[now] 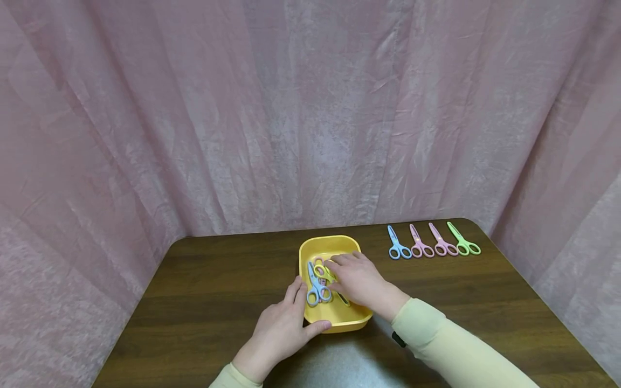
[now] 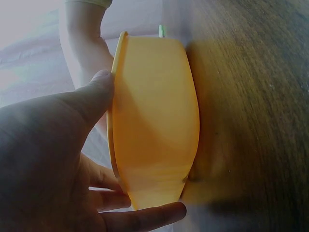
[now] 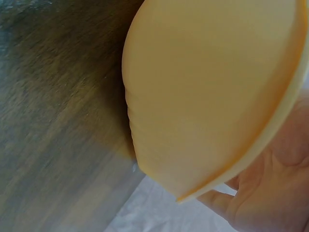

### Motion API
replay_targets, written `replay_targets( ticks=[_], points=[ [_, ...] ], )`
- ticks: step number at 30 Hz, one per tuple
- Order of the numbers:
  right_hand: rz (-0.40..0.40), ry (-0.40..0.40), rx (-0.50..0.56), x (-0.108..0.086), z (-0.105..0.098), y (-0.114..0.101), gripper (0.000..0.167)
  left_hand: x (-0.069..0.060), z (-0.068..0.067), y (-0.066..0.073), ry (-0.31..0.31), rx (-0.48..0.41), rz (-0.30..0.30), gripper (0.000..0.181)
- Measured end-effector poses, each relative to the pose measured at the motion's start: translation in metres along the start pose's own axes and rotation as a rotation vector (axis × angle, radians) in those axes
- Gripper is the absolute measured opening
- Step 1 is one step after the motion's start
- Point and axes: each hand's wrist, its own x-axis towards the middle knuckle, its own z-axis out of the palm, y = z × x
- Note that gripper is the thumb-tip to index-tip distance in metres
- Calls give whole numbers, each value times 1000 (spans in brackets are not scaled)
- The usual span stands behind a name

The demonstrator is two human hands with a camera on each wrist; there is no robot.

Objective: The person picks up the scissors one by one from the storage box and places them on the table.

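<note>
In the head view a yellow tray [image 1: 335, 326] holds blue scissors [image 1: 318, 291], yellow scissors [image 1: 321, 271] and pink scissors partly under them. My left hand [image 1: 280, 330] lies against the tray's near left corner, fingers extended along the side and thumb on the near rim. The left wrist view shows this hand [image 2: 53, 140] touching the tray [image 2: 154, 106]. Over the right rim reaches my right hand [image 1: 359, 277], its thumb and fingertips pinching the yellow scissors. Behind the tray wall [image 3: 207, 87], the right wrist view shows part of this hand [image 3: 270, 193]; its fingertips are hidden.
On the back right of the brown table [image 1: 218, 291] lie blue scissors [image 1: 398, 245], two pairs of pink scissors [image 1: 421, 245] [image 1: 442, 242] and green scissors [image 1: 463, 241], in a row with blades pointing back. A pink curtain [image 1: 310, 118] hangs behind the table.
</note>
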Motion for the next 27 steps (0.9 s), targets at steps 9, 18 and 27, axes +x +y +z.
replay_targets(
  ticks=[9, 18, 27],
  points=[
    [10, -57, -16, 9, 8, -3, 59, 0, 1, -1, 12, 5, 11, 102],
    [3, -23, -24, 12, 12, -3, 57, 1, 2, 0, 9, -6, 2, 101],
    [4, -31, -21, 18, 17, -5, 40, 0, 0, 1, 1, -14, -3, 102]
  ],
)
